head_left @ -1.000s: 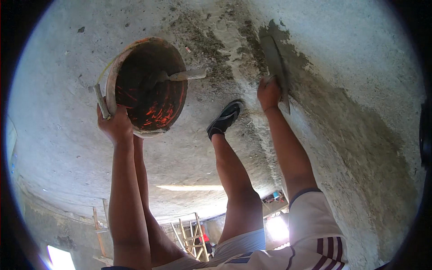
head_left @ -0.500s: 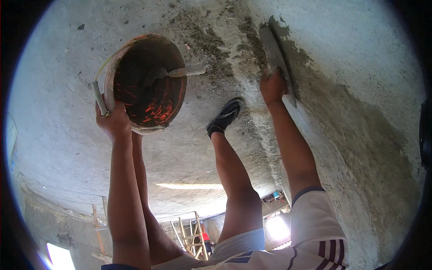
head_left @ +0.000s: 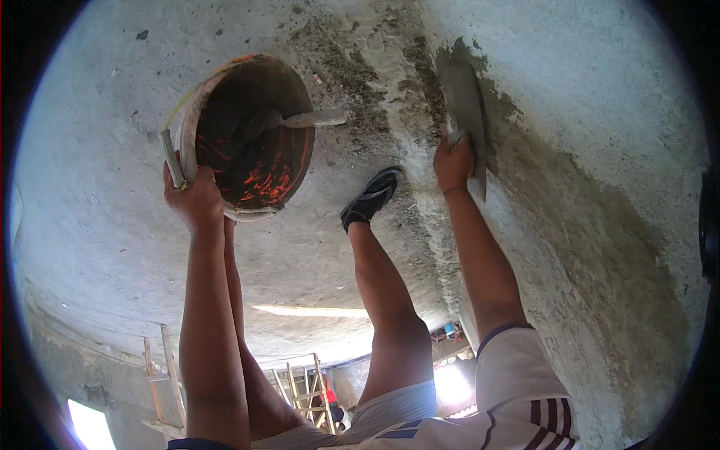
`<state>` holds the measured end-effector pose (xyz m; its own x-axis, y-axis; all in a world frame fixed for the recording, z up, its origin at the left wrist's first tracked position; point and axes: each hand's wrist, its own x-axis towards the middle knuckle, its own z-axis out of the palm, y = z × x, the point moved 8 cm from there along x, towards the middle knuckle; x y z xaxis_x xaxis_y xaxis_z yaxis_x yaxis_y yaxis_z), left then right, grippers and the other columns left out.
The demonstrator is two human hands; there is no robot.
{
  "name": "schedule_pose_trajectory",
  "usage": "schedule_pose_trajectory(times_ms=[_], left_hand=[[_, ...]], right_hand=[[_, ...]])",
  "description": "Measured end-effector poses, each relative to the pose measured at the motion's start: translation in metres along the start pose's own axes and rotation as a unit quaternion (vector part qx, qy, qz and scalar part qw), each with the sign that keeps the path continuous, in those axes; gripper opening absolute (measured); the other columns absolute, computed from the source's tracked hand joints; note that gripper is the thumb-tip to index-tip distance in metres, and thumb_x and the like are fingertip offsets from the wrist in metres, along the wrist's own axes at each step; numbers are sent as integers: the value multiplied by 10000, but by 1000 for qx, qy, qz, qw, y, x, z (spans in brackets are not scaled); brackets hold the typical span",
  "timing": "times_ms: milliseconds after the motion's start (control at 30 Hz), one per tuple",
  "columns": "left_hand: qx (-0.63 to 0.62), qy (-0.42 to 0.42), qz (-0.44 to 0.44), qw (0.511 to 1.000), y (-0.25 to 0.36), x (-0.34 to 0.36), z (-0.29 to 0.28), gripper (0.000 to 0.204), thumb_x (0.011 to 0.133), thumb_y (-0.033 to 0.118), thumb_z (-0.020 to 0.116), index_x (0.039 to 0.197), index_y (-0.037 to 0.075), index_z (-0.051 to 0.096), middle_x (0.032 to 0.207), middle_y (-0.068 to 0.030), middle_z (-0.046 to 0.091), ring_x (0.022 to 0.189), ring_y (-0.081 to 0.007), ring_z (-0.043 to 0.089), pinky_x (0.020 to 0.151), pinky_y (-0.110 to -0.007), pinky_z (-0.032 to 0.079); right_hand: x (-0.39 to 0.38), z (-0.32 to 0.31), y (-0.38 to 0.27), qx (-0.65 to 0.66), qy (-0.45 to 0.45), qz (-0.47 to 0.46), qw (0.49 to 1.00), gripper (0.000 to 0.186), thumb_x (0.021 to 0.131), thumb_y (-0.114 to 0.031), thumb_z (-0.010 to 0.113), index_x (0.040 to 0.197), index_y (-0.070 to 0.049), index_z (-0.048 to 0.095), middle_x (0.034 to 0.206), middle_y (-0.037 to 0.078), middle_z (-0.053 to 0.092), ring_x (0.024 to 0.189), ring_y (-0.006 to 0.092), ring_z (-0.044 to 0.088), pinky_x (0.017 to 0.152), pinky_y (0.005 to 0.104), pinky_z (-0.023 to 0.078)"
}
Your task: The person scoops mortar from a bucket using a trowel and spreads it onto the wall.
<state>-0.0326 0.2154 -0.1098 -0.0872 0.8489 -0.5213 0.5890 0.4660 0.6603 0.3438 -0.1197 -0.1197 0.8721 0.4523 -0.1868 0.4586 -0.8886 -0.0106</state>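
Note:
My left hand (head_left: pixel 196 201) is closed on the rim of a round bucket (head_left: pixel 187 131), which is tipped so its opening faces me. Orange streaks show on the dark, mortar-smeared inside of the bucket. From it sticks the pale handle of a small trowel (head_left: pixel 319 118), whose far end is lost in the dark. A grey grip on the bucket's handle (head_left: pixel 172 159) lies by my left fingers. On the right, my right hand (head_left: pixel 454 165) grips a long, flat plastering trowel (head_left: pixel 465 97). Its blade lies close along the lower wall, over damp grey mortar (head_left: pixel 577 202); whether it touches is hard to tell.
Crumbs of mortar (head_left: pixel 334 67) litter the concrete floor (head_left: pixel 112 225) along the wall's foot. My sandalled foot (head_left: pixel 371 196) stands between bucket and wall. Behind me are a wooden ladder-like frame (head_left: pixel 307 394), a person in red (head_left: pixel 330 394) and bright openings.
My right hand and the plastering trowel have moved slightly back toward me along the wall, with more of the blade's face showing. The bucket has shifted a little to the right in view.

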Motion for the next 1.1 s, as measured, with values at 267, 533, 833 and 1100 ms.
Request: schedule_pose_trajectory(times_ms=[267,533,833,1100], left_hand=[[-2,-3,2,1000,6,-2,3,360,651,61,563,1004,-2,591,846,-63,604,765,-177,565,745,-302,451],[-22,8,-13,1000,-4,-1,0,385,658,66,585,1034,-18,579,903,-80,611,792,-190,572,763,-311,458],[10,1,-28,1000,0,-7,4,453,666,55,615,1104,-46,557,953,-112,616,849,-210,594,792,-323,467],[-18,15,-42,999,-9,-12,-5,489,670,58,609,1138,-63,531,1017,-129,610,890,-233,589,829,-336,461]], right_hand=[[-19,-2,10,41,-31,-59,997,258,887,-226,582,869,28,545,767,251,597,746,442,578,653,472,454],[-35,-52,48,22,-8,-13,1000,199,873,-186,597,862,11,564,756,223,601,723,411,588,643,453,456],[-18,-51,11,30,-55,-39,997,211,853,-196,618,913,-4,556,782,218,599,742,428,589,656,478,468],[-56,-123,36,78,41,17,996,187,876,-150,598,851,24,534,699,168,576,635,303,575,602,411,434]])
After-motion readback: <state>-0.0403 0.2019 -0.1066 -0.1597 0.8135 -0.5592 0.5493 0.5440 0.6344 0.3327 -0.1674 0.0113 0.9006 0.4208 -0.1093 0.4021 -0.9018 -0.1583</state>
